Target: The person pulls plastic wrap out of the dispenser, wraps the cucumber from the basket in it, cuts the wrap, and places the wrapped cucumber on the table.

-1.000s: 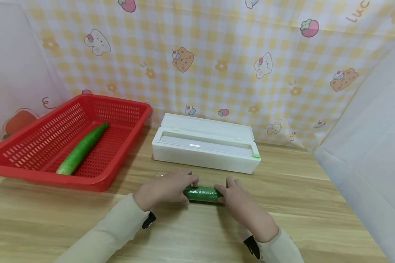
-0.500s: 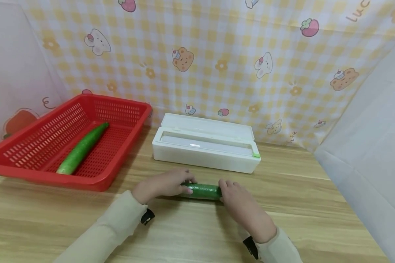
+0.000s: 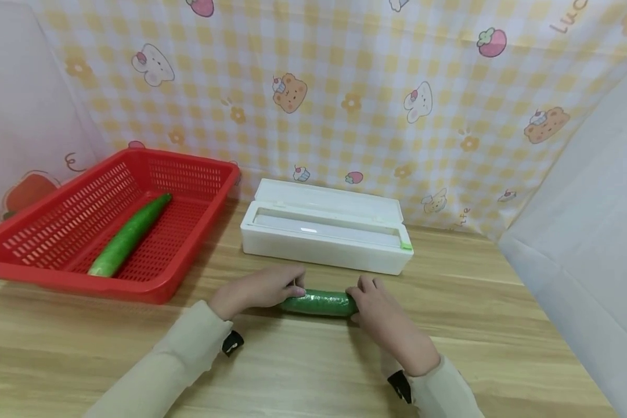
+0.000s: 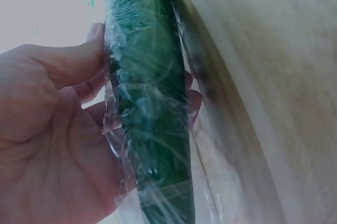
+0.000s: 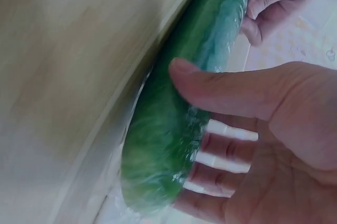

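A green cucumber (image 3: 321, 303) lies on the wooden table, wrapped in clear cling film. My left hand (image 3: 265, 287) grips its left end; in the left wrist view the thumb rests along the near side of the cucumber (image 4: 150, 71), and fingertips show past its other side. Loose, wrinkled film (image 4: 122, 169) hangs about that end. At the opposite end, my right hand (image 3: 380, 310) holds the cucumber, its thumb (image 5: 192, 79) pressed on the skin through the film and the fingers behind. Film bunches around the rounded tip in the right wrist view.
Behind the hands stands a white cling film dispenser box (image 3: 324, 255), lid raised, with a green piece (image 3: 406, 246) at its right corner. A red perforated basket (image 3: 159, 290) at the left holds another cucumber (image 3: 130, 237). A checked cloth (image 3: 345, 139) hangs at the back.
The wrapped cucumber has turned and shifted slightly away from me. My left hand has slid left along it, so more of its length shows. My right hand has stayed near the right end.
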A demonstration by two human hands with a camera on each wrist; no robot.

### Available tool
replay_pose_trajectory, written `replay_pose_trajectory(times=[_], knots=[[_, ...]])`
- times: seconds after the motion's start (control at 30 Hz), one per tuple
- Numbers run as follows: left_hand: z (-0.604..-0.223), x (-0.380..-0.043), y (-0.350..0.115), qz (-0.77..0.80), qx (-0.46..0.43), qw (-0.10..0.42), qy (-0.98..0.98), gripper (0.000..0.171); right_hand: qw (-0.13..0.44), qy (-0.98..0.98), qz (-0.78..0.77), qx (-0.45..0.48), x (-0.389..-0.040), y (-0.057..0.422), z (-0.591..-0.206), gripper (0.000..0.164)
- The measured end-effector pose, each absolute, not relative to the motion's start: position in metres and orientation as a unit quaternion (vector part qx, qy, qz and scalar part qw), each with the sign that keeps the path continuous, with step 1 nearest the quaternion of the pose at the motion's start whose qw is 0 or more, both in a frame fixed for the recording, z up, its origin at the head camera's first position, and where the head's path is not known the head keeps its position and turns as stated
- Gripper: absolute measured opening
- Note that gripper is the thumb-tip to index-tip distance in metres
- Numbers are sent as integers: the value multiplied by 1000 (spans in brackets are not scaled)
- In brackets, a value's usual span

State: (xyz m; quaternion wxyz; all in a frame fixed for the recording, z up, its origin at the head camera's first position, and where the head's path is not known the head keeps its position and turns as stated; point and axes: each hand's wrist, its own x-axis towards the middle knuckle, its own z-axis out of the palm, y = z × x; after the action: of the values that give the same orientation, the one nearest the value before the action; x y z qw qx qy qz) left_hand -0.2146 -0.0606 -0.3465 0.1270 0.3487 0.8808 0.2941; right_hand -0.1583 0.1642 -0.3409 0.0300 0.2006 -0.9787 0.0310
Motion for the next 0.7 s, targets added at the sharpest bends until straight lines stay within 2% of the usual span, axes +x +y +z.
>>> replay_pose_trajectory(times=[0.2,0.4,0.63,0.7], knots=[[-346,-215,-62,280,345,106,889,17,23,-974,69,216,-162,169,-341,43],[-346,-213,-63,213,329,69,917,18,-4,-974,107,200,-165,174,-341,31],[-346,-211,-64,186,316,84,927,44,-17,-968,141,208,-169,181,-342,29],[-347,-212,-65,185,327,77,924,46,-22,-964,151,216,-171,183,-341,30]])
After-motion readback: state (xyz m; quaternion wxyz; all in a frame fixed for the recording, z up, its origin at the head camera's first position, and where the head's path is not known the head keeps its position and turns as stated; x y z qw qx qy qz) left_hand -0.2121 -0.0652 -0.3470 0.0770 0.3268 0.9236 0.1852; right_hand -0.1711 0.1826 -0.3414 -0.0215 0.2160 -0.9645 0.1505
